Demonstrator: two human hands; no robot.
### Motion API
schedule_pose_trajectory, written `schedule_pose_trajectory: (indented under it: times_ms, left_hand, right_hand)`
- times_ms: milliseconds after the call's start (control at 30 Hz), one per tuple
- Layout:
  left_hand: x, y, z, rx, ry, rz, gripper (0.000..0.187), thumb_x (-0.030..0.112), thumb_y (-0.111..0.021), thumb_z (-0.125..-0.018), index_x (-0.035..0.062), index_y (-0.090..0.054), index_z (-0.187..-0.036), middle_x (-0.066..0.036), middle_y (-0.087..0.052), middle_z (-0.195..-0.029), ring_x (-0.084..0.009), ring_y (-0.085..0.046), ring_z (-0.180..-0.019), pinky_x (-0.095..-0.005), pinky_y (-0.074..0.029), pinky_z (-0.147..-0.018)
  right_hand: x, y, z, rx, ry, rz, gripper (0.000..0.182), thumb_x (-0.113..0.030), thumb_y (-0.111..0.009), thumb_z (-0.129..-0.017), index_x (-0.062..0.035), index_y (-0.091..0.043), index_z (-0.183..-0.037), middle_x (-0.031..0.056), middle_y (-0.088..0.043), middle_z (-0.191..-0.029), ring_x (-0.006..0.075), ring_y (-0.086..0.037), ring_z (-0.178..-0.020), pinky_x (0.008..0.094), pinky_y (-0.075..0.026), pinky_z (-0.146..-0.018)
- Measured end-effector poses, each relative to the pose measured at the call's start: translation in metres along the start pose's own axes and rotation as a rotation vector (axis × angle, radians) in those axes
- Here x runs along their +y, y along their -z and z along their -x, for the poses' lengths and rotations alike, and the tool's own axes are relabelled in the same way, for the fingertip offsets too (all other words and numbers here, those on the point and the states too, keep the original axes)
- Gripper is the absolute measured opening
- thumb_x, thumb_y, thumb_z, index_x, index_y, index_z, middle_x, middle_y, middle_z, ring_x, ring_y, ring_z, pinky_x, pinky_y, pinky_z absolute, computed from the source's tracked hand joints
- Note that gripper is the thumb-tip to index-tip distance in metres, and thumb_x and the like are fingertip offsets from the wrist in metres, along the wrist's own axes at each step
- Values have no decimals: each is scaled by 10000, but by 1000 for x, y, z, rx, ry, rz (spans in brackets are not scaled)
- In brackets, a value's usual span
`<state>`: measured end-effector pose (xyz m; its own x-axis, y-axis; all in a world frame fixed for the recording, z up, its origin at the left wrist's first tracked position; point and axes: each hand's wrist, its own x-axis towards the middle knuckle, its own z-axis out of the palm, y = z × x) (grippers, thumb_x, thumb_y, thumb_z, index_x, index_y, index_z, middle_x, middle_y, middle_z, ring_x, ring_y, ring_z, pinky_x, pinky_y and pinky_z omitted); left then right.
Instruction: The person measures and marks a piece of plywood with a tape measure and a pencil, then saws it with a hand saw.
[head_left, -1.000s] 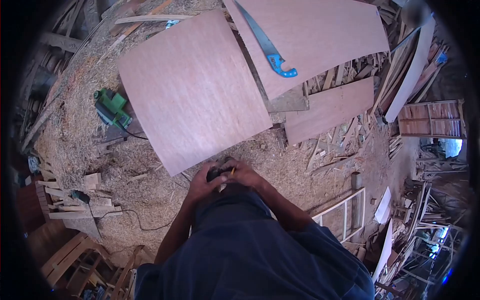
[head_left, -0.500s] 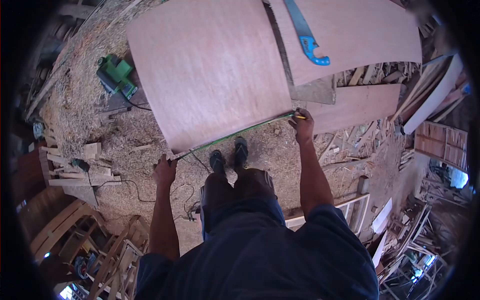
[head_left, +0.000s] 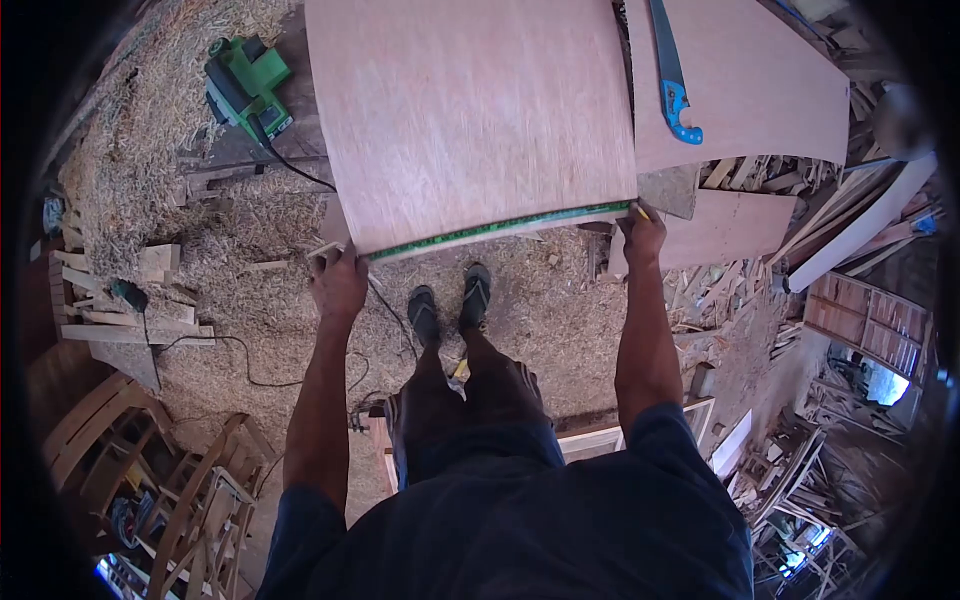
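Observation:
A green tape measure (head_left: 500,226) is stretched along the near edge of a pinkish plywood sheet (head_left: 470,110), nearly straight. At the sheet's near left corner my left hand (head_left: 340,283) is closed on one end of the tape; its fingertips are partly hidden. My right hand (head_left: 643,238) grips the other end at the near right corner. A small yellow pencil (head_left: 643,212) pokes out between the right fingers. Both arms reach forward over my sandalled feet.
A green power planer (head_left: 250,85) with a black cord sits left of the sheet. On another plywood sheet (head_left: 740,90) at right lies a blue-handled handsaw (head_left: 675,95). Wood shavings (head_left: 240,215) cover the floor. Wood offcuts (head_left: 160,262) lie at left, and a curved wooden frame (head_left: 190,500) stands behind.
The tape has come up from below the plywood's edge to lie along it. Both hands have moved right and slightly up in view, while the view itself has shifted.

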<state>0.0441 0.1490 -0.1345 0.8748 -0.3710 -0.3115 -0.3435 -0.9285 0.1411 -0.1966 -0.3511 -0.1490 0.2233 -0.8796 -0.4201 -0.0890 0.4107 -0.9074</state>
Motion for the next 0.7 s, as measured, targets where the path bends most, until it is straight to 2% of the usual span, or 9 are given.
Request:
schedule_pose_trajectory:
  times_ms: [67,200,267,400,433,533,600,667,700]
  left_hand:
    - [6,8,-12,71,-2,5,420,365,-702,-977,226,-665,-1372,-104,-667,-1295,-448,-568,-1266,-629,-522,-984]
    - [-9,6,-36,80,-47,47,442,338,-721,-967,231,-660,-1391,-98,-654,-1305,-434,-558,-1263,-620,-515,-987]
    - [-5,21,-37,6,-34,40,454,338,-717,-971,242,-652,-1411,-93,-648,-1313,-428,-555,-1262,-624,-513,-981]
    - [-14,11,-42,49,-56,-2,440,326,-694,-992,252,-644,-1422,-94,-638,-1315,-425,-543,-1269,-640,-507,-972]
    - [-17,9,-44,41,-58,6,436,326,-686,-999,256,-642,-1427,-95,-636,-1320,-425,-539,-1274,-643,-505,-972]
    - [-17,9,-41,54,-44,-45,433,330,-664,-1015,265,-635,-1442,-99,-633,-1323,-429,-534,-1276,-640,-499,-978]
    - [-11,18,-38,41,-26,-68,432,334,-654,-1020,270,-634,-1447,-100,-633,-1326,-429,-534,-1274,-635,-495,-983]
    - [-5,30,-36,-5,-2,-55,430,336,-649,-1022,277,-634,-1447,-98,-633,-1331,-426,-535,-1274,-632,-491,-989]
    - [-5,29,-36,-5,0,-45,419,331,-649,-1022,281,-639,-1437,-97,-635,-1326,-424,-535,-1272,-631,-490,-991]
  right_hand:
    - [6,4,-18,5,-3,40,314,-10,-697,-1009,17,-649,-1319,135,-738,-1135,235,-751,-957,370,-679,-811]
    - [7,-13,-8,84,36,3,258,8,-710,-996,5,-663,-1250,135,-732,-1106,247,-751,-956,390,-681,-817]
    - [20,-17,-7,130,84,-49,245,7,-725,-985,-1,-657,-1220,119,-722,-1072,237,-738,-917,397,-681,-801]
    - [34,-15,-5,159,97,-53,238,9,-746,-969,-14,-639,-1180,86,-697,-1009,207,-700,-842,390,-672,-757]
    - [35,-15,-3,149,98,-48,308,27,-737,-965,7,-639,-1255,98,-703,-1063,195,-680,-841,378,-631,-765]
    - [32,-12,7,64,117,13,353,-30,-731,-993,32,-620,-1322,98,-706,-1061,192,-682,-857,363,-610,-762]
    - [33,-9,13,99,277,296,387,-134,-692,-1049,43,-599,-1380,99,-699,-1037,189,-685,-870,352,-592,-766]
    - [33,-11,21,144,410,406,442,-237,-645,-1094,49,-578,-1425,107,-694,-1027,190,-688,-879,343,-575,-775]
    - [9,-41,69,171,458,371,474,-289,-616,-1112,49,-568,-1442,116,-694,-1029,193,-690,-881,340,-567,-782]
